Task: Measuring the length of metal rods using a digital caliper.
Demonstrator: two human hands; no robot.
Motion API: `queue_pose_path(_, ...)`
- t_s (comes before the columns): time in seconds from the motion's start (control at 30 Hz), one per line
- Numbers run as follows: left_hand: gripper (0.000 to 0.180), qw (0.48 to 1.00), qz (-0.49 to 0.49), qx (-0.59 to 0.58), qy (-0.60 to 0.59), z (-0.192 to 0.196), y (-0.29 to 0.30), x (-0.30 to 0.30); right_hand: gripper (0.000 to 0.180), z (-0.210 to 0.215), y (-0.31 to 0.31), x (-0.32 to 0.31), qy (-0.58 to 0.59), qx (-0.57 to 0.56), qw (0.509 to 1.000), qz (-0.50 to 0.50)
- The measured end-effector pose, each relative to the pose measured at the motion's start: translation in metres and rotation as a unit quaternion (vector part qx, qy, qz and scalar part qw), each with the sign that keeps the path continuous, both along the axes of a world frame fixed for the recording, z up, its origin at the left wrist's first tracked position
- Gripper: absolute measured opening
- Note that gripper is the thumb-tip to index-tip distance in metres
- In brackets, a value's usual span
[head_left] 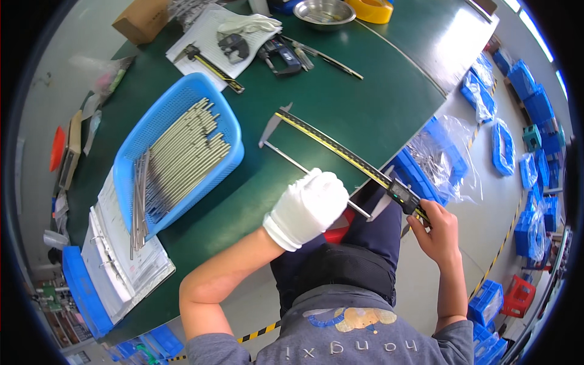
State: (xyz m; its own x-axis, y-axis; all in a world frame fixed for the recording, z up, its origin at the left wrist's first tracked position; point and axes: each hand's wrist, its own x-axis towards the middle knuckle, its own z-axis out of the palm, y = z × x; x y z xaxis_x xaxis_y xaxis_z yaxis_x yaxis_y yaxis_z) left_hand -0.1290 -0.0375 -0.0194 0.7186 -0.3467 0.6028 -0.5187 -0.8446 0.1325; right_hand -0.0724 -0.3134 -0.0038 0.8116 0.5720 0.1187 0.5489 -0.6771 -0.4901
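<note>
My left hand (311, 207), in a white glove, is closed around a thin metal rod (285, 156) held over the table's near edge. My bare right hand (439, 230) grips the display end of a long digital caliper (339, 149) with a yellow-and-black scale. The rod runs alongside the caliper's beam, between its two jaws. One rod end lies at the far-left jaw, the other close to the sliding jaw near my right hand; exact contact is too small to tell. Left of my gloved hand, a blue basket (230, 169) holds many similar rods (185, 155).
An open ring binder (112, 264) lies left of the basket. Farther back on the green table (389, 79) are a smaller caliper (213, 66), a micrometer (281, 59), a metal bowl (324, 13) and yellow tape (370, 9). A blue bin (409, 173) of metal parts stands at right.
</note>
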Motion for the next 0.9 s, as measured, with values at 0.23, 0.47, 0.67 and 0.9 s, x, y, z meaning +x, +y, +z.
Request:
queue_pose_path(0.23, 0.025, 0.996, 0.033, 0.022, 0.076, 0.000, 0.004, -0.009, 0.029, -0.001, 0.001, 0.002, 0.000, 0.007, 1.000, 0.013)
queue_pose_path(0.47, 0.030, 0.996, 0.028, 0.010, 0.081, 0.002, 0.003, -0.006, 0.031, 0.001, 0.000, -0.003, 0.014, 0.009, 1.000, 0.008)
queue_pose_path(0.67, 0.034, 0.997, 0.021, 0.010, 0.071, 0.002, 0.004, -0.006, 0.029, -0.001, -0.001, -0.007, -0.001, 0.006, 1.000, 0.003)
queue_pose_path(0.9, 0.036, 0.998, 0.017, 0.018, 0.066, 0.004, 0.004, -0.006, 0.031, -0.003, 0.000, -0.006, -0.014, -0.019, 1.000, -0.013)
